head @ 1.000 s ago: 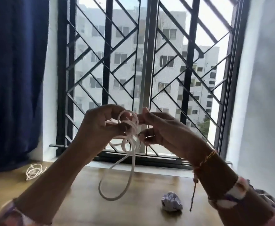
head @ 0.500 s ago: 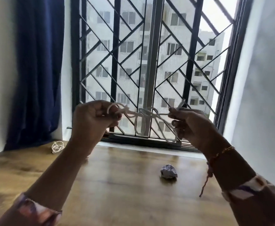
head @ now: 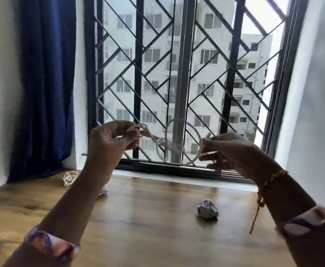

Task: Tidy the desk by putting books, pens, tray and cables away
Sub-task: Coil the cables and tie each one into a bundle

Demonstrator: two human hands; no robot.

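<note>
Above desk (head: 138, 218): left hand (head: 109, 140) and right hand (head: 233, 151) each pinch white cable (head: 177, 145), loops motion-blurred; second cable bundle (head: 70, 177) on desk, crumpled paper (head: 207, 209) nearby.

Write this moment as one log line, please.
step: coiling white cable | left hand: pinches one end | right hand: pinches other end | desk: second cable bundle, crumpled paper

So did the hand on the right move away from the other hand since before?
Yes. The right hand pulled rightward, away from the window's middle bar, stretching the white cable that the left hand also holds.
</note>
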